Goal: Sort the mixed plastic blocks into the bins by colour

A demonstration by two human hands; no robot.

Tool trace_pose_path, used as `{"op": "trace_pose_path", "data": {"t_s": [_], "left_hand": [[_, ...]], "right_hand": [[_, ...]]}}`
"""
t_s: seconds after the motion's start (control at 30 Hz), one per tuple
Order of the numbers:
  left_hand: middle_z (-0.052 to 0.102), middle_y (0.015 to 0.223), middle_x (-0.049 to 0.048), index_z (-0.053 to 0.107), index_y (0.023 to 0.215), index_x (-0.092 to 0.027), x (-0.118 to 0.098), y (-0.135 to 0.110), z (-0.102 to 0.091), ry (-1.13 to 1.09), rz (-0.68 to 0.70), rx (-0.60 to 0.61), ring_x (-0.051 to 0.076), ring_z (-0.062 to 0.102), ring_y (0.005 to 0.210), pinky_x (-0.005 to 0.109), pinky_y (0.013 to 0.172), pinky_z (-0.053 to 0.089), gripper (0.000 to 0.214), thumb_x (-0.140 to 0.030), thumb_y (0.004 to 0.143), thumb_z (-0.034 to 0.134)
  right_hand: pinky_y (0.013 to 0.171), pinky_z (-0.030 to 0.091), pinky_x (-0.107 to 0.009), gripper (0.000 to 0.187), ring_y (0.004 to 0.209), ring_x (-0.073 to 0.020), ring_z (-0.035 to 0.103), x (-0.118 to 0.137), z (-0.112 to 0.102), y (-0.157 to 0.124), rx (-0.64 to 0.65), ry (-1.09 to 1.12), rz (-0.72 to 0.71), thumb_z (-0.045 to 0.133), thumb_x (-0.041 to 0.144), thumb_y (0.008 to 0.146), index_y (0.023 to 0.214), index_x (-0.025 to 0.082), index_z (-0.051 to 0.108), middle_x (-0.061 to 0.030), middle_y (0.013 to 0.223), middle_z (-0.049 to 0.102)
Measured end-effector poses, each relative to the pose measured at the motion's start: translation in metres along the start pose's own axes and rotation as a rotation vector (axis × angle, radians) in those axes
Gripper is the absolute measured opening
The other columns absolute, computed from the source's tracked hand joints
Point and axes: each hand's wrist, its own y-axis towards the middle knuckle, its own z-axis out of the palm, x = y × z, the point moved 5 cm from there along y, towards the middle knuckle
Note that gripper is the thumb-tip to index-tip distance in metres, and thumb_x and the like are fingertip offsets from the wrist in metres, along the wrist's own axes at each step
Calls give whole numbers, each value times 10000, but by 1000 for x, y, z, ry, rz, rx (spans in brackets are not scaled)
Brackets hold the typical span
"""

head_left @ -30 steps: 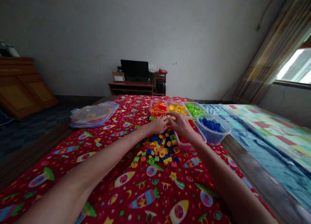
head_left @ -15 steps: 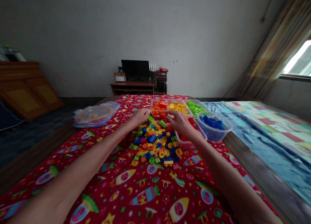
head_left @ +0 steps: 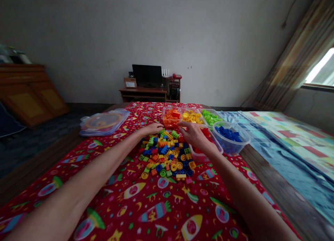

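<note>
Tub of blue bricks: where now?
In the head view, the tub of blue bricks stands right of centre, just right of the red-brick box and nearer the camera than the green-brick box.

Ahead of you, before the pale wall point(head_left: 221, 42), a dark-screened monitor point(head_left: 146, 75) stands on a low wooden stand point(head_left: 142, 93); a cardboard box point(head_left: 129, 83) with a white label sits just beside its left edge. To your left you have a wooden cabinet point(head_left: 33, 94) with two door panels. To your right lies a patchwork cloth point(head_left: 292, 140); beyond it, a striped curtain point(head_left: 289, 67) hangs beside a bright window point(head_left: 320, 70).
</note>
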Motion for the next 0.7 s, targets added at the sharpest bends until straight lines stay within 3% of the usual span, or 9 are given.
{"op": "trace_pose_path", "data": {"t_s": [0.13,0.23,0.33,0.5,0.63,0.7], "left_hand": [[734,903,49,698,818,-204,-23,-32,8,39,34,115,228,647,902,336,867,498,296,-422,788,499],[677,1146,59,652,1086,-207,-52,-59,9,39,174,185,222,612,1044,336,937,465,394,-434,860,421],[687,1127,49,657,1100,-210,-59,-71,-6,63,135,138,213,625,1020,325,915,476,426,-435,891,362],[682,1127,81,677,1065,-170,-24,-80,-42,118,39,-183,234,609,1056,363,969,448,482,-446,882,327],[661,1177,104,660,1089,-156,15,-88,-30,38,-55,-165,244,587,1110,367,994,435,594,-553,877,272],[664,1166,114,673,1040,-155,23,-91,-19,47,-45,-142,244,584,1114,371,1019,415,619,-577,873,252]], "right_hand": [[668,423,-246,243,723,-153,612,5,9,0,72,-21,-80,473,133,833,918,165,698,-69,838,710],[607,368,-230,232,622,-121,539,8,18,-1,130,-22,-133,452,140,840,813,148,683,-52,724,675],[583,344,-231,251,588,-112,500,6,23,-2,143,3,-145,429,137,832,836,144,680,-47,699,658],[602,380,-236,397,610,-126,520,3,28,-4,163,-22,-130,412,47,733,1019,133,673,-48,713,658],[618,411,-251,364,676,-158,580,10,45,-1,313,-247,-107,405,10,739,962,111,675,-99,760,669],[642,434,-260,325,757,-182,613,15,56,2,379,-354,-107,424,35,773,966,120,672,-127,848,677]]}}
